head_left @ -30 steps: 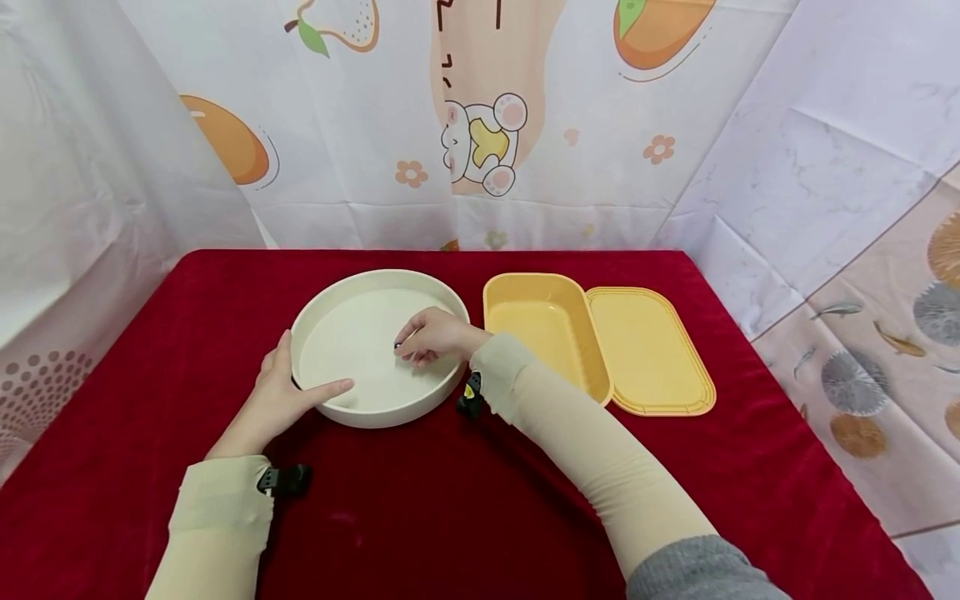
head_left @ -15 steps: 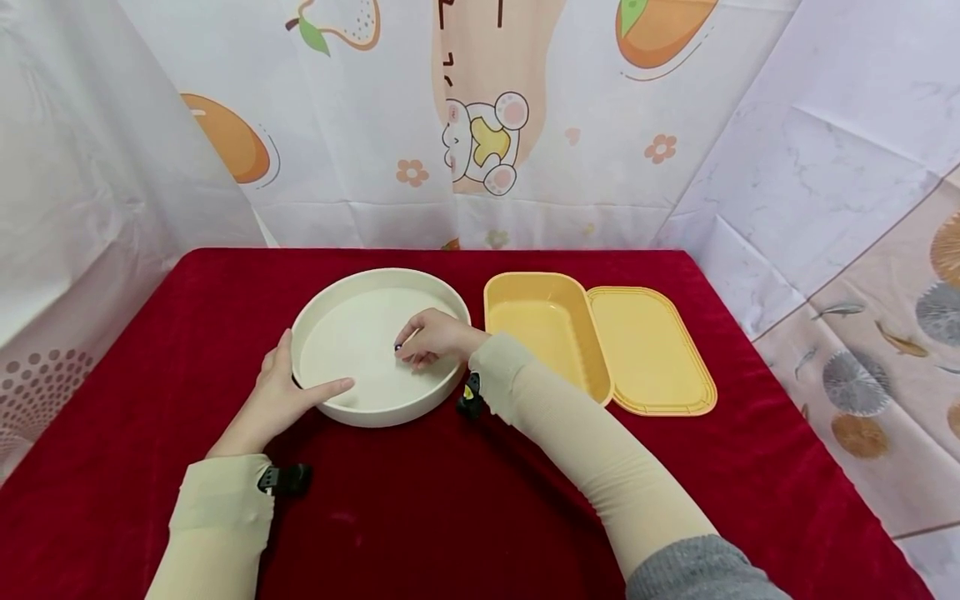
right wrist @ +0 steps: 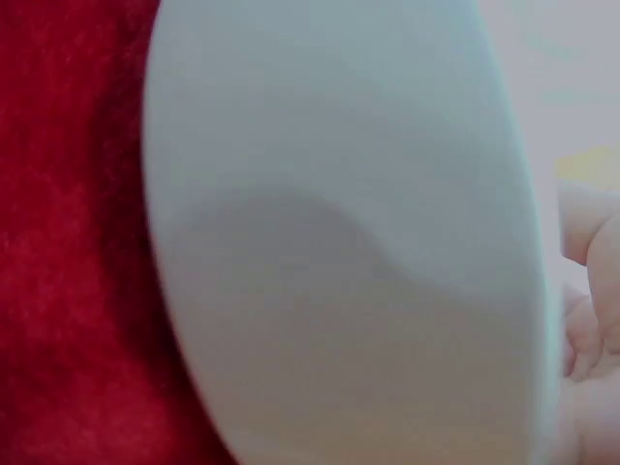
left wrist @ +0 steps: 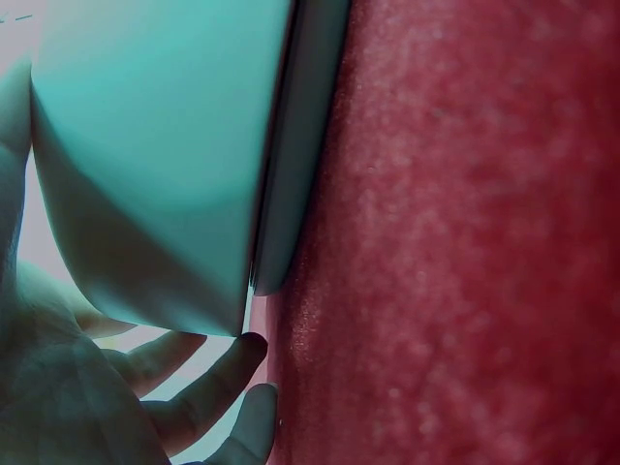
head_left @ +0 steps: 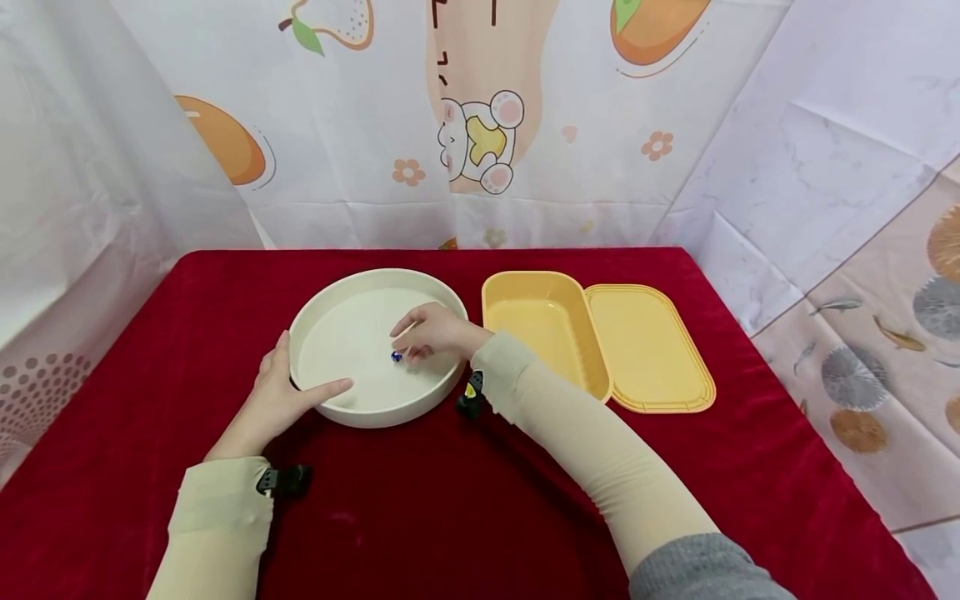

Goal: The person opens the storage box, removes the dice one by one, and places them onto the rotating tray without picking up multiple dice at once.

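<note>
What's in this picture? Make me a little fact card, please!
Left hand: thumb over the rim of the white round tray, fingers outside
Right hand: over the tray, fingertips by a small blue thing
Touching it: can't tell
Yellow box: open, right of the tray
Yellow lid: off, beside the box
Red cloth: under the tray and box

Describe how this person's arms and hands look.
Both the left hand and right hand are bare. Pale cream fabric sleeves cover the forearms; a grey fabric sleeve shows higher on the right. Small black devices sit at both wrists, the right marked yellow.
</note>
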Action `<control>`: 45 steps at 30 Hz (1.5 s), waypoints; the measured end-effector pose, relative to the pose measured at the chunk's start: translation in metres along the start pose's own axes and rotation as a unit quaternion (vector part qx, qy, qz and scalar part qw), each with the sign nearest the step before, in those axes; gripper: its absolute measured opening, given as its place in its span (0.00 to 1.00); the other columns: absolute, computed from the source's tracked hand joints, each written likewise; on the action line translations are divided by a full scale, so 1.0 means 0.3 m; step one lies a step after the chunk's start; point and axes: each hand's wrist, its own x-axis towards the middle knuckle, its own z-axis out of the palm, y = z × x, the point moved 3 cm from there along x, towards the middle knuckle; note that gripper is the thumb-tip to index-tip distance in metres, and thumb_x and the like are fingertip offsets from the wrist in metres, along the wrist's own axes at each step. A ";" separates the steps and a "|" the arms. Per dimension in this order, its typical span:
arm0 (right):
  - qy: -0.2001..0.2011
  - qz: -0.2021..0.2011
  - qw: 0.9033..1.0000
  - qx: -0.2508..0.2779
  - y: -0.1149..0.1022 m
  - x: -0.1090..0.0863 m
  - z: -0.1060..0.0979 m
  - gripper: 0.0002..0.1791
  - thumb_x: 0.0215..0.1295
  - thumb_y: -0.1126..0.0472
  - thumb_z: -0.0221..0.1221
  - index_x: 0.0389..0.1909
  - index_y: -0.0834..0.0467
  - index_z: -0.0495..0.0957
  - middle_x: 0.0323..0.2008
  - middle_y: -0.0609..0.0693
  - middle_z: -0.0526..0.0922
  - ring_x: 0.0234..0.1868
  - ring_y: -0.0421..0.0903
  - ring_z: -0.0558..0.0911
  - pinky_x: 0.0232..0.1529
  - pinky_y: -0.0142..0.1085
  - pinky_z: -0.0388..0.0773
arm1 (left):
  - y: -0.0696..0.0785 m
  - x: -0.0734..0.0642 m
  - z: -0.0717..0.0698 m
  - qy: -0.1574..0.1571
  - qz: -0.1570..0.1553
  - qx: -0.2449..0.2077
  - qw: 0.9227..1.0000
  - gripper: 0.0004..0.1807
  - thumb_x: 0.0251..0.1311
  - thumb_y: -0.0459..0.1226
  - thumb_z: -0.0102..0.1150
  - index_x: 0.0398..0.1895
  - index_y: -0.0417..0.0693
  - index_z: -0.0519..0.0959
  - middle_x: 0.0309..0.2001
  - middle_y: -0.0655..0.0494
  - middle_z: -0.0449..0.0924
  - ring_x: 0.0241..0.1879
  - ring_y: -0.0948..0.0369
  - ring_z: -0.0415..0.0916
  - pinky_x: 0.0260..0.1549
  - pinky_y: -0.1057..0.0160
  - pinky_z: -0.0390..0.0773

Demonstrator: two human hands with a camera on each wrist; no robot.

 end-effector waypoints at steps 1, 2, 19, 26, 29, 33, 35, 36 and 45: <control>0.002 -0.001 1.000 0.006 -0.005 -0.002 -0.004 0.17 0.66 0.67 0.62 0.54 0.68 0.77 0.36 0.59 0.86 0.23 0.42 0.81 0.28 0.29 0.81 | 0.001 0.000 0.000 -0.001 0.000 0.000 1.000 0.72 0.52 0.65 0.65 0.77 0.45 0.21 0.77 0.29 0.28 0.75 0.33 0.37 0.66 0.28 0.53; 0.003 -0.003 1.000 0.014 -0.011 -0.004 -0.009 0.18 0.67 0.67 0.61 0.55 0.68 0.76 0.37 0.60 0.86 0.24 0.42 0.81 0.29 0.29 0.81 | 0.001 0.000 0.000 -0.001 0.000 0.000 1.000 0.72 0.52 0.65 0.65 0.77 0.45 0.21 0.77 0.29 0.28 0.75 0.32 0.37 0.66 0.28 0.53; 0.061 -0.044 0.994 0.078 -0.086 -0.116 -0.142 0.16 0.69 0.65 0.59 0.55 0.67 0.79 0.40 0.60 0.84 0.28 0.45 0.83 0.36 0.32 0.84 | -0.008 -0.008 0.003 0.008 0.016 -0.016 1.000 0.72 0.53 0.63 0.66 0.77 0.46 0.21 0.77 0.30 0.29 0.76 0.34 0.35 0.67 0.29 0.53; 0.081 -0.043 0.993 0.080 -0.073 -0.159 -0.220 0.17 0.70 0.64 0.59 0.56 0.67 0.78 0.35 0.55 0.84 0.27 0.44 0.82 0.34 0.31 0.84 | -0.011 -0.006 -0.001 0.010 0.015 -0.017 1.000 0.71 0.53 0.63 0.66 0.77 0.46 0.21 0.77 0.30 0.29 0.76 0.34 0.35 0.67 0.29 0.52; 0.092 -0.039 0.991 0.086 -0.060 -0.171 -0.257 0.18 0.69 0.63 0.60 0.56 0.67 0.78 0.34 0.54 0.84 0.27 0.43 0.82 0.33 0.30 0.83 | -0.009 -0.006 -0.001 0.010 0.015 -0.016 1.000 0.71 0.53 0.62 0.66 0.77 0.45 0.21 0.77 0.30 0.29 0.76 0.34 0.35 0.67 0.29 0.52; 0.105 -0.036 0.989 0.093 -0.038 -0.188 -0.304 0.15 0.69 0.63 0.60 0.53 0.66 0.79 0.34 0.54 0.84 0.27 0.43 0.83 0.34 0.31 0.84 | -0.007 -0.005 -0.001 0.009 0.015 -0.016 1.000 0.71 0.53 0.63 0.66 0.77 0.45 0.21 0.77 0.30 0.29 0.76 0.34 0.35 0.67 0.29 0.52; 0.109 -0.034 0.989 0.096 -0.027 -0.200 -0.322 0.16 0.69 0.63 0.60 0.53 0.67 0.78 0.34 0.53 0.85 0.27 0.43 0.84 0.35 0.32 0.85 | -0.006 -0.004 -0.001 0.009 0.014 -0.015 1.000 0.71 0.53 0.63 0.66 0.77 0.46 0.21 0.77 0.30 0.29 0.76 0.34 0.35 0.67 0.29 0.53; 0.111 -0.032 0.988 0.098 -0.020 -0.205 -0.331 0.16 0.69 0.63 0.60 0.53 0.67 0.78 0.33 0.53 0.85 0.27 0.43 0.84 0.35 0.31 0.85 | -0.006 -0.004 -0.001 0.009 0.014 -0.015 1.000 0.71 0.53 0.63 0.66 0.77 0.46 0.21 0.77 0.30 0.29 0.76 0.34 0.36 0.67 0.29 0.53; 0.113 -0.037 0.988 0.100 0.052 -0.238 -0.386 0.11 0.69 0.63 0.59 0.48 0.65 0.78 0.33 0.51 0.84 0.29 0.43 0.82 0.40 0.33 0.84 | -0.001 -0.001 0.002 0.006 0.016 -0.013 1.000 0.72 0.53 0.63 0.66 0.77 0.46 0.21 0.77 0.29 0.29 0.75 0.33 0.36 0.66 0.28 0.53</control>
